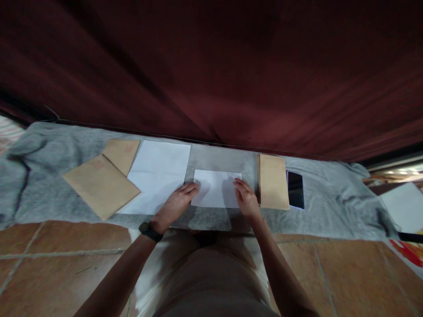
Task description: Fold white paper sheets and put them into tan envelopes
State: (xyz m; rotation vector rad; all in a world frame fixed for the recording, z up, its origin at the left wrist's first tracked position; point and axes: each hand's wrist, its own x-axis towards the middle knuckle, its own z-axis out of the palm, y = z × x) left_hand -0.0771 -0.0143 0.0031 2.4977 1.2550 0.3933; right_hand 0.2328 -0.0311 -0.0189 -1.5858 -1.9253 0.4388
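A white sheet of paper (216, 189), half the height of the larger sheets and apparently folded, lies flat in front of me on the grey cloth (220, 156). My left hand (178, 202), with a dark watch on its wrist, is closed at the left edge of this paper. At the right edge my right hand (247, 198) has its fingers bent together over the paper. The thumbs are mostly hidden. Left of my hands lie larger white sheets (161, 163), partly covered by a brown envelope (102, 187).
Another brown envelope (124, 154) lies beneath the first. To the right is a stack of brown envelopes (273, 182), with a phone (295, 189) beside it. A dark red curtain (211, 88) hangs behind the cloth. Brown floor tiles (62, 273) show below.
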